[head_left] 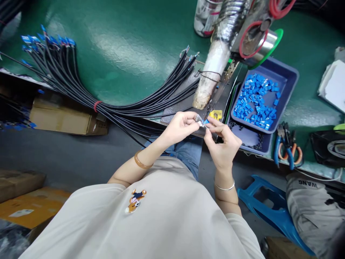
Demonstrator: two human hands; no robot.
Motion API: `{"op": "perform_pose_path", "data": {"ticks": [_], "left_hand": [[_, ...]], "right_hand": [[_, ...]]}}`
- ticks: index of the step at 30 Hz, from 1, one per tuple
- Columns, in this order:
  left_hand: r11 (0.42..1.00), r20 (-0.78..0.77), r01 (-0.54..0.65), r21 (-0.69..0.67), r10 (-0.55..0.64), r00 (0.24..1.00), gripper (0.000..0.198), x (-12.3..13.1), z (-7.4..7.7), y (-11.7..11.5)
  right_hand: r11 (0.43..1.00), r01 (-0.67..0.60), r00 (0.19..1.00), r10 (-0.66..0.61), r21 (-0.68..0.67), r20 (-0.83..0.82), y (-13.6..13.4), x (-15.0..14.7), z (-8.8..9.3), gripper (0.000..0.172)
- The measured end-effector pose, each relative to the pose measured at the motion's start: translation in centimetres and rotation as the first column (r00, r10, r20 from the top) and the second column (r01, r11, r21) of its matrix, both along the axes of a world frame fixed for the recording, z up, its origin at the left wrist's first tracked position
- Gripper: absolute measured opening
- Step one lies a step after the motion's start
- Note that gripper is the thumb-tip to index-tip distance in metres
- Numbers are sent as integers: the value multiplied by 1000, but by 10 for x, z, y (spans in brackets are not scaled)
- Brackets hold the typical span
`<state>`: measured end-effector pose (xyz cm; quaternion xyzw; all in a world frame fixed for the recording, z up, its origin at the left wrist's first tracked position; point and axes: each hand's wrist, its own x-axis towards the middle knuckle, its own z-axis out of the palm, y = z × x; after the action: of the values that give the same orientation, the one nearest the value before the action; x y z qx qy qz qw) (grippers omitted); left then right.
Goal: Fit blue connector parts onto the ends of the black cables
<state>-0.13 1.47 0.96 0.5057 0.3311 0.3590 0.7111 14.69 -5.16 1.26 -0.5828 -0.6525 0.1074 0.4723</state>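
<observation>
My left hand (pixel 182 126) is closed in a pinch, its fingertips wrapped in something whitish. What it grips is too small to make out. Facing it, my right hand (pixel 223 142) pinches a small blue connector (pixel 206 121), with a thin pale wire by the fingertips. Just above both hands, the dark metal rod of a soldering stand (pixel 223 84) slants down, its lower end close to the connector. Beside it hangs a white, wrapped exhaust tube (pixel 210 77). A yellow piece (pixel 216 114) lies behind my right fingers. Black cables (pixel 151 104) reach toward my left hand from the left.
A red tie (pixel 97 105) bundles the cables; many far ends carry blue connectors (pixel 54 40). At right, a blue tray (pixel 289 77) of blue connectors overlaps another tray (pixel 260 149) with small black parts. Pliers (pixel 288 144) lie beyond. A solder spool (pixel 265 46) hangs above; a blue stool (pixel 269 208) stands below.
</observation>
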Motion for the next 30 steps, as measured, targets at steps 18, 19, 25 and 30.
{"op": "perform_pose_path", "data": {"ticks": [18,19,25,30], "left_hand": [[999,-64,25,-35,-27,998,14,-5,-1,-3],[999,-68,25,-24,-26,997,14,-6,0,-4],[996,-101,86,-22,-88,991,20,-10,3,-14],[994,-99,106,-4,-105,989,16,-10,0,-18]], "right_hand": [[999,-24,987,19,31,157,-6,2,2,11],[1000,-15,992,13,10,129,-7,3,3,10],[998,58,998,-58,-21,24,-14,8,9,6],[998,-9,972,-4,54,236,-17,6,8,20]]}}
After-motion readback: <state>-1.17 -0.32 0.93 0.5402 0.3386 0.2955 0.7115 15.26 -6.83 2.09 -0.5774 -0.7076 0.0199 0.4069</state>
